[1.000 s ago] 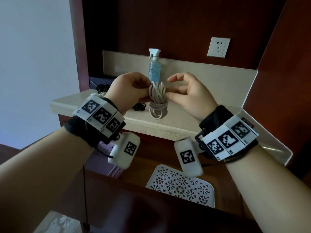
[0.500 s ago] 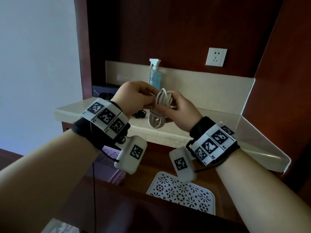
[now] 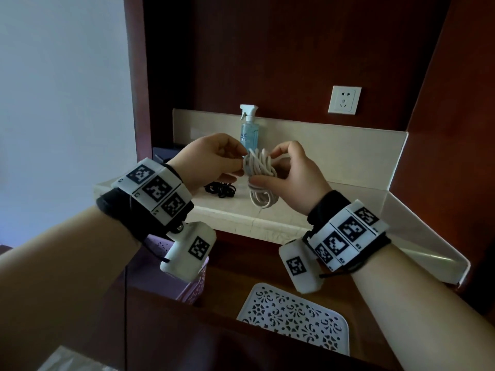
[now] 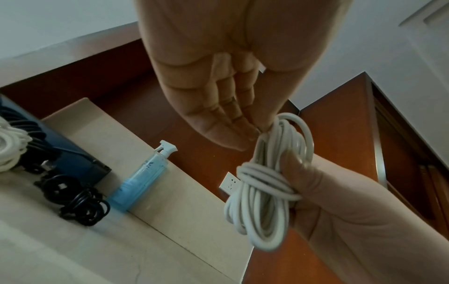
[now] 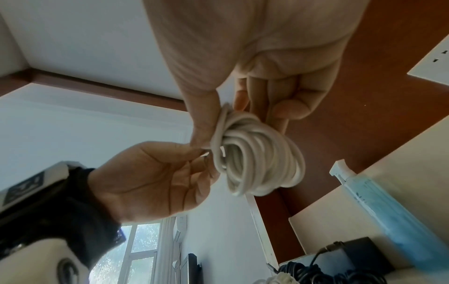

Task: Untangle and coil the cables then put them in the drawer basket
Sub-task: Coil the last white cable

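A white cable (image 3: 258,178), wound into a coil with turns wrapped round its middle, hangs above the beige counter (image 3: 321,210). My left hand (image 3: 235,162) pinches the coil's top loops (image 4: 269,130). From the right, my right hand (image 3: 281,167) grips the wrapped middle (image 4: 267,184) with thumb and fingers. A black cable bundle (image 3: 221,189) lies on the counter behind my left wrist. In the left wrist view another white cable (image 4: 9,146) shows at the far left edge. In the open drawer below sit a white lattice basket (image 3: 294,314) and a purple basket (image 3: 192,287).
A blue spray bottle (image 3: 249,129) stands against the counter's back wall, just behind the coil. A dark blue box (image 4: 73,159) sits at the counter's left end. A wall socket (image 3: 344,99) is on the wood panel above. Wood side panels enclose the niche.
My right hand's fingers, stretched out a second ago, have curled round the coil's middle. The left hand keeps its pinch on the top. Both hands stay above the counter.
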`<state>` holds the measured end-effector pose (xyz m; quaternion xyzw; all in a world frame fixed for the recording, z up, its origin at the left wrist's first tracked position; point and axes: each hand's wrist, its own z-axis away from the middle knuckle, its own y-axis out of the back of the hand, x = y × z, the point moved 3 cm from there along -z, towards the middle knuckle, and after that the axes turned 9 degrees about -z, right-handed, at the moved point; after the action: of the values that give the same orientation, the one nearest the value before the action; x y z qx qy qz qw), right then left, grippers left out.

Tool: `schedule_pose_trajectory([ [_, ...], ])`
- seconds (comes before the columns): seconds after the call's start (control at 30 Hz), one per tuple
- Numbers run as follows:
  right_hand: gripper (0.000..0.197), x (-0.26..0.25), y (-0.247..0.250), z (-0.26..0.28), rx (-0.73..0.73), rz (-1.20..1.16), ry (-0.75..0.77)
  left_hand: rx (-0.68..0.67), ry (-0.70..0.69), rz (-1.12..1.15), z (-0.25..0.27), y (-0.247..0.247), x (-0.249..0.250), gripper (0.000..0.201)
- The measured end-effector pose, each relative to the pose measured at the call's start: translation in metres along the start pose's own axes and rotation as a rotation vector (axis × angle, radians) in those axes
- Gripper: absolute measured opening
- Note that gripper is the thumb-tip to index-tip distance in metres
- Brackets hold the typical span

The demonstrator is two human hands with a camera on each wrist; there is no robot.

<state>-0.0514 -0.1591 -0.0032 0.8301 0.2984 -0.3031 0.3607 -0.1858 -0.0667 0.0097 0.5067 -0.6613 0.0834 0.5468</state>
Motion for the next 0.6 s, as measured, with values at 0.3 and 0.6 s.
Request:
schedule_pose_trajectory([
  [0.3, 0.047, -0.002, -0.004, 0.001, -0.081, 0.090, 0.013, -0.073, 0.012, -0.048, 0.007, 0.012, -0.015, 0.024],
  [0.6, 0.046, -0.006, -0.038, -0.005, -0.251, 0.180, 0.008, -0.121, -0.056, -0.273, 0.021, 0.028, -0.025, 0.027],
])
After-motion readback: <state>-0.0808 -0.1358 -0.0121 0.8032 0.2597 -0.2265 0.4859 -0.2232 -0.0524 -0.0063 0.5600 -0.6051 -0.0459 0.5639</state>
